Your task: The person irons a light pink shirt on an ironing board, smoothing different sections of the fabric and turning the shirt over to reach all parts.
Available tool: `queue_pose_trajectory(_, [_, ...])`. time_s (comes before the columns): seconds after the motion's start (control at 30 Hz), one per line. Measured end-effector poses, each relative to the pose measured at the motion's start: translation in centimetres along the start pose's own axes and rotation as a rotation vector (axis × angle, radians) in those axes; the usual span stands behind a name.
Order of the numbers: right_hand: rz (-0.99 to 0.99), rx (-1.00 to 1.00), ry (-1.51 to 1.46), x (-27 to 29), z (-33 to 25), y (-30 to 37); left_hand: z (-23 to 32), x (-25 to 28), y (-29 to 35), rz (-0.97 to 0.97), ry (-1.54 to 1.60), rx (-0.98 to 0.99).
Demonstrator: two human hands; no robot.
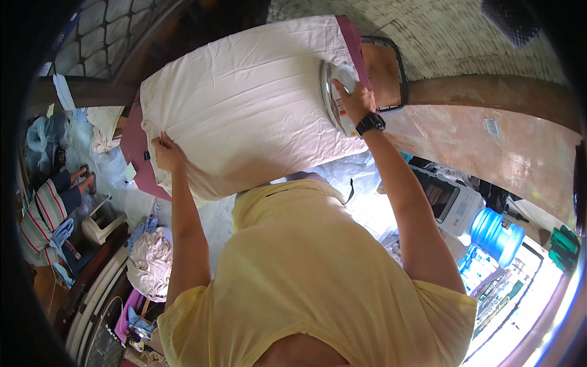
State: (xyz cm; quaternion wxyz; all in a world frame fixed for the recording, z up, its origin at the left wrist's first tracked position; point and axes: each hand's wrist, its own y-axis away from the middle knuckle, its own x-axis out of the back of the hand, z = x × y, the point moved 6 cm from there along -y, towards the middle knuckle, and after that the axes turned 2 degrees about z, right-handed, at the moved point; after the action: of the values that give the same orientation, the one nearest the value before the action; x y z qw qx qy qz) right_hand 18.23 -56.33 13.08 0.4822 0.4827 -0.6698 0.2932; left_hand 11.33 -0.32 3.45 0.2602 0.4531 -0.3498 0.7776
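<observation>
A cream cloth (244, 104) lies spread over a board with a maroon cover (143, 174), which shows at the left and right ends. My right hand (359, 104), with a black watch at the wrist, is wrapped round a clothes iron (334, 109). White with a shiny metal rim, the iron rests on the cloth near its right end. Over at the cloth's left edge, my left hand (167, 153) is closed on the fabric, fingers curled. Small creases run across the cloth between the two hands.
Behind the board's right end is a brown panel in a black frame (385, 73). To the right stand a white appliance (449, 199) and a blue water jug (496, 235). Leftward are a person in a striped top (46, 211), a pale stool (101, 226) and bundled cloth (150, 260).
</observation>
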Motion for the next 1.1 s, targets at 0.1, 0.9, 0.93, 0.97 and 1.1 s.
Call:
queue_pose_trajectory(0.1, [0.219, -0.060, -0.021, -0.7, 2.1, 1.8, 0.3, 0.2, 0.1, 0.014, 0.014, -0.007])
queue_pose_trajectory(0.9, [-0.024, -0.100, -0.085, -2.0, 0.2, 2.9, 0.7, 0.6, 0.0, -0.002, -0.064, -0.028])
queue_pose_trajectory(0.93, [-0.018, -0.091, -0.078, -2.2, 1.6, 4.7, 0.3, 0.5, -0.2, 0.002, -0.069, -0.038])
queue_pose_trajectory(0.97, [-0.027, -0.092, -0.071, -1.5, 2.5, 6.5, -0.5, 0.3, -0.3, 0.005, -0.074, -0.045])
queue_pose_trajectory(1.1, [0.118, -0.151, -0.029, -1.3, 7.7, 11.5, 4.5, 5.1, 0.4, 0.252, -0.249, 0.023])
